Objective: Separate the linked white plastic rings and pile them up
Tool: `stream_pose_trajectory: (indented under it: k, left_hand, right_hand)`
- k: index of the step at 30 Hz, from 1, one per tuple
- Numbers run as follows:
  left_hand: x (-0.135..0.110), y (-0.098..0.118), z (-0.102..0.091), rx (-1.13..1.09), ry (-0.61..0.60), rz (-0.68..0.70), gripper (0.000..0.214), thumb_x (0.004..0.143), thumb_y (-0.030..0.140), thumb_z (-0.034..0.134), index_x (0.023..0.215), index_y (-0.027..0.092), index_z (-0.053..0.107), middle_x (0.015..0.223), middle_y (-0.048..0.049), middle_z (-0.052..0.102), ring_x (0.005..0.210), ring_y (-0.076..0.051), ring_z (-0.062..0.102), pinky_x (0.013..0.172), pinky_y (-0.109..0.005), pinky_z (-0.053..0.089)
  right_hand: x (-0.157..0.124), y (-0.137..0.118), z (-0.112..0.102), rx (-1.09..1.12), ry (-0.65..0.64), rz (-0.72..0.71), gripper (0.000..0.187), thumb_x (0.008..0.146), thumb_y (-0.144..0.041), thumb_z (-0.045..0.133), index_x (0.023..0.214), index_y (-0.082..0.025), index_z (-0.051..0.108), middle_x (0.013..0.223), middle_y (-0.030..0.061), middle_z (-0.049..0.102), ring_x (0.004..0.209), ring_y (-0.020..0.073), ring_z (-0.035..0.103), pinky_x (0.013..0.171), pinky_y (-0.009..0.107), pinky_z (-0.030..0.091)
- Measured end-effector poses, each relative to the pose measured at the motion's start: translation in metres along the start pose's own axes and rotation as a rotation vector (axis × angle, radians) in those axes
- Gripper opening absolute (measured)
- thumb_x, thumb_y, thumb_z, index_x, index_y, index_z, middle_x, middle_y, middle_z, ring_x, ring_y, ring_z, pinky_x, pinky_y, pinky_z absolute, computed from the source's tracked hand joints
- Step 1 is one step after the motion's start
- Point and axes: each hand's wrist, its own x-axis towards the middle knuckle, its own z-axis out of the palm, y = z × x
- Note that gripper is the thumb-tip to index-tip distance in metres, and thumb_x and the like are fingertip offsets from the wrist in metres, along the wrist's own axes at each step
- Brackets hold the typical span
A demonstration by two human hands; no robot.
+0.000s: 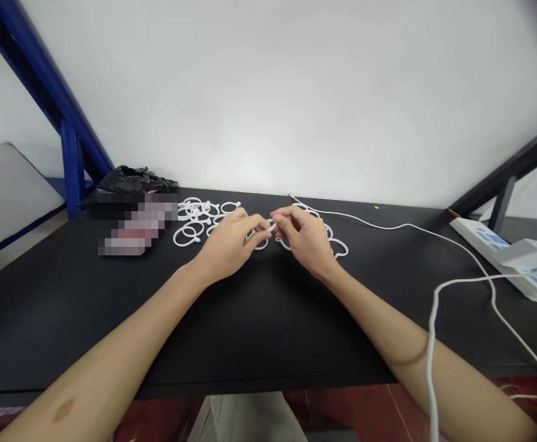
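Close together above the middle of the black table [259, 331], my left hand [231, 242] and my right hand [305, 238] pinch one white plastic ring [272, 226] between thumbs and fingertips. Much of that ring is hidden by the fingers. To the left of my left hand lies a loose pile of similar white rings [188, 236], each with a small knob or tab. Several more white rings [339, 248] lie beside and behind my right hand, partly covered by it.
A crumpled black plastic bag [132, 179] and a blurred-out pinkish item [134, 230] sit at the left. A white cable [406, 226] runs across the right side, looping over my right forearm. A white-and-blue box [489, 239] stands at the far right.
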Motion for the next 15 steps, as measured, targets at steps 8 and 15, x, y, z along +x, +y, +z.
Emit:
stream_pose_trajectory:
  k: [8, 15]
  left_hand:
    - [-0.003, -0.019, -0.005, 0.552, 0.079, -0.298, 0.024, 0.093, 0.029, 0.046, 0.092, 0.018, 0.068, 0.097, -0.0118, 0.072, 0.101, -0.034, 0.052, 0.084, -0.047, 0.04]
    - [-0.002, -0.015, -0.001, 0.493, 0.134, -0.229, 0.026, 0.093, 0.033, 0.047, 0.1, 0.018, 0.068, 0.103, -0.0115, 0.068, 0.104, -0.033, 0.051, 0.09, -0.049, 0.039]
  right_hand:
    - [0.003, 0.009, -0.018, -0.753, -0.123, -0.151, 0.027, 0.086, -0.04, 0.062, 0.101, -0.018, 0.068, 0.102, 0.0102, 0.064, 0.099, 0.0261, 0.059, 0.084, 0.037, 0.045]
    - [0.001, 0.005, -0.015, -0.697, -0.215, -0.179, 0.013, 0.091, -0.026, 0.054, 0.092, -0.017, 0.064, 0.093, 0.0069, 0.065, 0.087, 0.0197, 0.061, 0.076, 0.032, 0.046]
